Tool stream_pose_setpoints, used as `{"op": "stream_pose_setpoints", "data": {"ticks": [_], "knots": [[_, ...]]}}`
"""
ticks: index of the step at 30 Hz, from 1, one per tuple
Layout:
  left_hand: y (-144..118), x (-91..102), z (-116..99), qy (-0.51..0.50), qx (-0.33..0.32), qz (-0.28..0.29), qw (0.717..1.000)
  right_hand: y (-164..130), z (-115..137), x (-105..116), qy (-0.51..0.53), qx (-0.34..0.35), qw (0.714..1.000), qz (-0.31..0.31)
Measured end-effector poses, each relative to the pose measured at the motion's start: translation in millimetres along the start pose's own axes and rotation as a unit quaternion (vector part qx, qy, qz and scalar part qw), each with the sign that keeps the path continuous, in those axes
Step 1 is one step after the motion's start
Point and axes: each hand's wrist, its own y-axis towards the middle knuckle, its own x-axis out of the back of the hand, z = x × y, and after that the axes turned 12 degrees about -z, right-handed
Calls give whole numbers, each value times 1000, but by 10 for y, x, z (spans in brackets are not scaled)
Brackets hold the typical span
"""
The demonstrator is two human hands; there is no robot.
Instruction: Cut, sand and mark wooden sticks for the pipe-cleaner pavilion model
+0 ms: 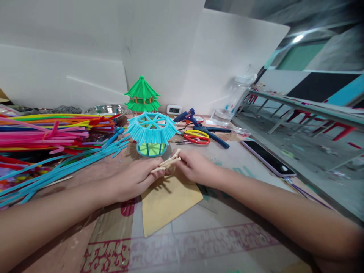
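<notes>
1. Wooden craft sticks (pixel 167 163) are pinched between both hands above a tan card sheet (pixel 167 206) near the middle of the worktop (pixel 227 242); the left hand (pixel 136 180) grips their near end with fingertips pressed together, and the right hand (pixel 193 167) closes on the far end.
2. Just behind the hands stands a blue pipe-cleaner pavilion (pixel 150 132), with a green pavilion (pixel 142 94) toward the back edge.
3. Coloured pipe cleaners (pixel 48 131) are heaped along the left edge.
4. Red and yellow scissors (pixel 196 137), a blue glue gun (pixel 187 115) and a phone (pixel 267 157) (face up) lie toward the right edge.
5. White boards (pixel 159 49) wall the back; a bare floor with red chairs (pixel 335 131) opens to the right.
</notes>
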Motion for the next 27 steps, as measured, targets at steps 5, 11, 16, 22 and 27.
{"op": "stream_pose_setpoints", "data": {"ticks": [5,11,16,22,27], "knots": [[-1,11,-13,7,8,-2,1000,38,-54,12,225,-147,962,-52],[-16,14,-18,-17,22,-5,1000,142,-147,116,395,-255,879,-76],[-17,7,-23,-22,36,-10,999,112,8,201,569,-306,761,-59],[-15,26,-50,-21,33,-8,999,54,156,204,679,-276,680,-19],[-19,42,-60,-13,22,-17,1000,21,236,222,688,-243,684,5]]}}
